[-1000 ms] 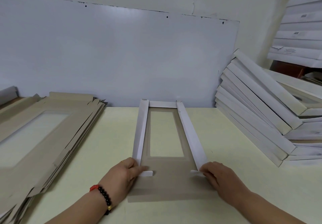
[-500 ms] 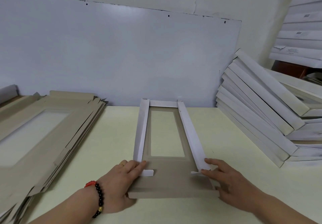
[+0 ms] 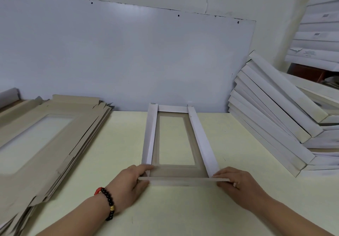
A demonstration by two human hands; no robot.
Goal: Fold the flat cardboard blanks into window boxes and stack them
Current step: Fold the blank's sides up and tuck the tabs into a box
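While the fingers (image 3: 145, 167) of the left hand (image 3: 132, 182) and those of the right hand (image 3: 236, 182) curl round the two ends of the near flap (image 3: 183, 179), pinching it upright, the half-folded box (image 3: 176, 144) lies at lower centre of the frame on the counter (image 3: 119, 153). It looks light and thin (stiff along creases, easily buckled mid-span), so holding at the corners seems wise. Flat blanks (image 3: 45, 140) lie at left; finished boxes (image 3: 275, 118) lean stacked at right.
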